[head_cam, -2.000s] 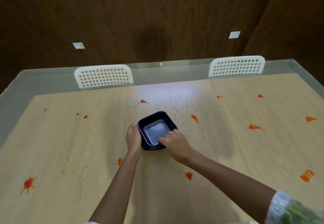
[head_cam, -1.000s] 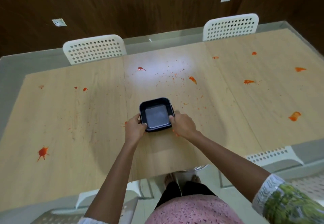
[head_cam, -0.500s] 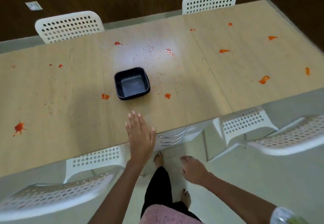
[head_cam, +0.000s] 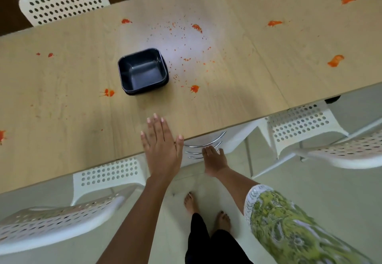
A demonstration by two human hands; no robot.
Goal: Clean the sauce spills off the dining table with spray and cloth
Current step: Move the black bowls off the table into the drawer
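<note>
The light wooden dining table (head_cam: 237,102) carries orange-red sauce spills: one blob (head_cam: 194,88) right of a black square dish (head_cam: 143,71), another blob (head_cam: 109,92) to its left, and a field of fine specks (head_cam: 186,42) behind it. More blobs lie at the far right (head_cam: 335,60). My left hand (head_cam: 161,145) hovers flat over the table's near edge, fingers straight, holding nothing. My right hand (head_cam: 214,159) hangs below the table edge, fingers relaxed and empty. No spray bottle or cloth is in view.
White perforated chairs stand at the near left (head_cam: 62,212), near right (head_cam: 310,131) and far side (head_cam: 62,1). Chrome rails (head_cam: 204,145) show under the table edge. My bare feet (head_cam: 206,212) stand on the pale floor.
Both hands let go of the black dish and drew back to the table's near edge. I stepped back, so the view looks more steeply down.
</note>
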